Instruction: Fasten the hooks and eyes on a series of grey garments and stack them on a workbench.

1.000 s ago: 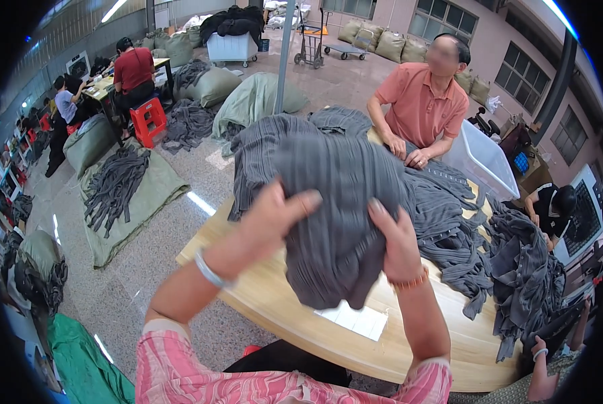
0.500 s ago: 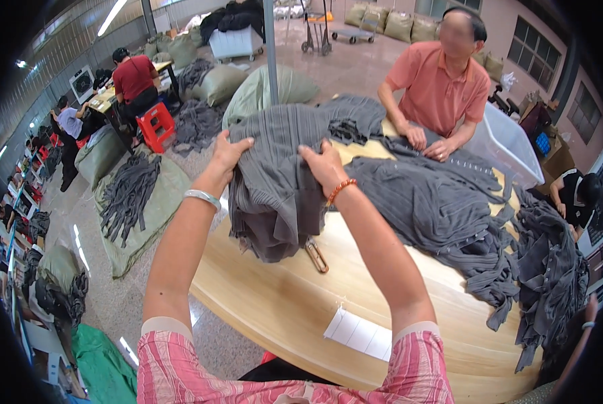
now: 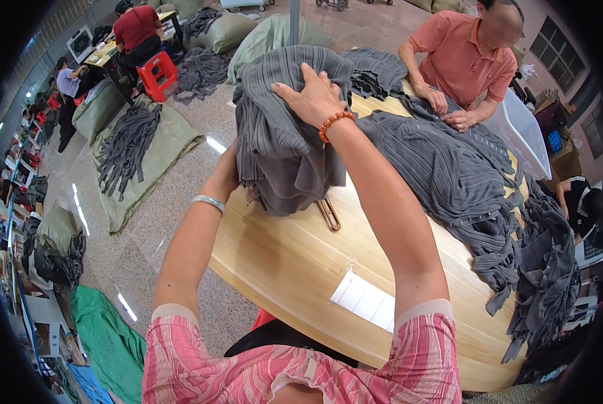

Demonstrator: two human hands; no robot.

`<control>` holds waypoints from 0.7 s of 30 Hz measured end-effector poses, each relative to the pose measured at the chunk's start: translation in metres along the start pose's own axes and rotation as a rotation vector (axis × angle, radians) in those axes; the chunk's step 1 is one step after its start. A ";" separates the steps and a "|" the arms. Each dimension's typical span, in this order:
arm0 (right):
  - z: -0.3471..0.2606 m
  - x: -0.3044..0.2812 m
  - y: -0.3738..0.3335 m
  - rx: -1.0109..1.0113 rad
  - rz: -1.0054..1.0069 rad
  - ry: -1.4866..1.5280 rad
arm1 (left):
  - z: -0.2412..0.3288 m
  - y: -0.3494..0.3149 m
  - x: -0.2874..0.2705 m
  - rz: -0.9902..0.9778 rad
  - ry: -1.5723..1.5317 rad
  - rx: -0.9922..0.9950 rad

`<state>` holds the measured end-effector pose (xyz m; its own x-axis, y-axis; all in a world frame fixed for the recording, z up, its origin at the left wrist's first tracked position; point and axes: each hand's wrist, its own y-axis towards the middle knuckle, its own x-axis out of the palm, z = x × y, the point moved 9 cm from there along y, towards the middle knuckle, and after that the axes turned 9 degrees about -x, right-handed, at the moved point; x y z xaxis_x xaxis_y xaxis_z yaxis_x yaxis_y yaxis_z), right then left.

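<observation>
Now that grey ribbed-knit garment is down at far-left edge of pale-wood tabletop, weight looks supported; my right hand splayed atop, left hand mostly hidden, can't tell grip.

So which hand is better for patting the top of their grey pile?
Probably the right hand: it's spread on top of the grey pile; the left hand is low at its side.

Through the head view I see the right hand spread over a grey garment pile, the left hand at its left side, white paper on the bench.
</observation>
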<state>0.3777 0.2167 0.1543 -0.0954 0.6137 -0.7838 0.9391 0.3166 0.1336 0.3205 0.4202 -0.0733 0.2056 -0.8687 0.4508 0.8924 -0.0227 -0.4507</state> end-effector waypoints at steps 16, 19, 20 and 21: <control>0.031 -0.033 0.007 -0.320 -0.418 0.163 | -0.148 -0.040 0.146 0.148 -0.378 0.011; 0.040 -0.058 0.032 -0.282 -0.240 -0.055 | -0.182 -0.026 0.199 0.119 -0.334 -0.047; 0.016 -0.052 0.037 -0.222 -0.195 -0.172 | -0.182 -0.017 0.197 0.080 -0.435 0.026; 0.013 -0.056 0.039 -0.253 0.019 -0.255 | -0.182 -0.018 0.212 0.157 -0.492 0.005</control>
<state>0.4239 0.1849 0.1956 0.0369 0.4316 -0.9013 0.8255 0.4952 0.2709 0.2747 0.1466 -0.1101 0.5005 -0.5260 0.6876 0.8373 0.0925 -0.5388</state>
